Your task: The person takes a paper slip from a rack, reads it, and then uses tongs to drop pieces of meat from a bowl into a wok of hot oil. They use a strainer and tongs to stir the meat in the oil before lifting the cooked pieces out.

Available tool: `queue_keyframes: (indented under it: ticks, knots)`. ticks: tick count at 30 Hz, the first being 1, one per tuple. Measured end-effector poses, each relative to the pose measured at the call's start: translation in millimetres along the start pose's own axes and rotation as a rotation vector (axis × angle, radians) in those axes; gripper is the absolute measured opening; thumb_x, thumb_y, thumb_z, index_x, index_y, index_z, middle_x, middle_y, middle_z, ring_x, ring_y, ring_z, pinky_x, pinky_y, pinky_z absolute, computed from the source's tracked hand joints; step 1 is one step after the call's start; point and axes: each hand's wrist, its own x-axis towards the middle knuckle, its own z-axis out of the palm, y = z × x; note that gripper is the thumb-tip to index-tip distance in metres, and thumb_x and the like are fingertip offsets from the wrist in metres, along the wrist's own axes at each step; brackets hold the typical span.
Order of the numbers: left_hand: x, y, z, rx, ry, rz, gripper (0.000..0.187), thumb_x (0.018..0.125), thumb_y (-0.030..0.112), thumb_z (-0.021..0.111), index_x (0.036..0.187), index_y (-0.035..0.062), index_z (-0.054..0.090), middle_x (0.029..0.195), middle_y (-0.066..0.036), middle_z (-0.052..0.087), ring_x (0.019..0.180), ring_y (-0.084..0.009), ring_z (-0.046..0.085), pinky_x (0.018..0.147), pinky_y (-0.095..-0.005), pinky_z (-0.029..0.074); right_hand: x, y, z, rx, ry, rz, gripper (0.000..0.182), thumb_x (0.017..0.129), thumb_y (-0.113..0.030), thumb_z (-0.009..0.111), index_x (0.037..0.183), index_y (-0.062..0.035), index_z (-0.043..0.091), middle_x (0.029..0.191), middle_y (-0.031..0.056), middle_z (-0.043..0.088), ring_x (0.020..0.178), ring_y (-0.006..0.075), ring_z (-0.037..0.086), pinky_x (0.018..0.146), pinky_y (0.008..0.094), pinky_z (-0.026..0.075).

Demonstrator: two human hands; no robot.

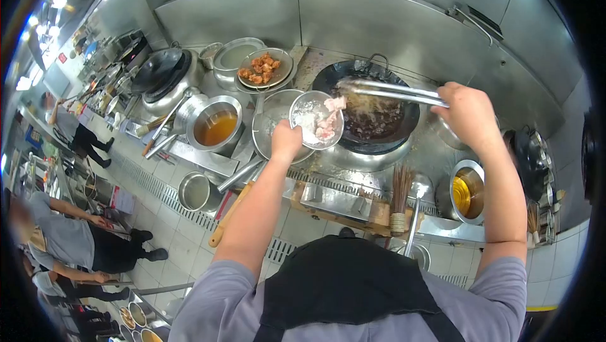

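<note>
My left hand [287, 141] grips the rim of a small metal bowl [298, 103], tilted beside the wok. Pale raw meat pieces [327, 128] and white powder lie in the bowl, one piece right at its edge nearest the wok. My right hand [466, 113] is closed round long metal tongs [404, 92], whose tips reach across the black wok [411, 118]. Dark oil [372, 118] bubbles in the wok, with foam under the tongs. Beneath the bowl sits a wide strainer [265, 128].
Browned fried pieces [260, 69] rest in a strainer at the back. A pot of brown liquid [238, 133] stands left, a pot of yellow oil [443, 200] right. A bamboo brush [400, 197] and a ladle [415, 216] lie in front. Co-workers [95, 238] stand far left.
</note>
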Motion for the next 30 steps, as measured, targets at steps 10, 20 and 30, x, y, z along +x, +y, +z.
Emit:
queue_keyframes:
  ticks: [10,20,30]
  knots:
    - [-13,0,-12,-0.21,-0.051,-0.159,0.023,0.08,0.012,0.057,0.09,-0.0076,0.063,0.08,-0.028,0.067,0.067,-0.035,0.07,0.064,-0.0427,0.055,-11,4,35,0.001,-0.142,0.146,0.032,0.079,-0.03,0.071,0.098,-0.003,0.067,0.099,0.0144,0.067,0.092,0.0324,0.066,0.081,0.0418,0.052]
    - [2,21,-9,0.189,0.019,-0.031,0.031,0.08,0.02,0.057,0.097,-0.005,0.064,0.093,-0.029,0.066,0.096,-0.0446,0.063,0.087,-0.0465,0.049,-3,-31,34,-0.121,-0.079,-0.077,0.024,0.078,-0.025,0.071,0.088,-0.0043,0.066,0.089,0.0106,0.066,0.083,0.0279,0.067,0.071,0.0395,0.054]
    - [-3,8,-26,-0.141,-0.07,-0.146,0.024,0.084,0.007,0.055,0.098,-0.0128,0.055,0.08,-0.021,0.065,0.06,-0.0265,0.068,0.045,-0.0331,0.055,8,-1,105,-0.201,-0.338,0.188,0.028,0.079,-0.03,0.071,0.088,-0.0035,0.071,0.094,0.0144,0.07,0.088,0.0311,0.069,0.077,0.041,0.055]
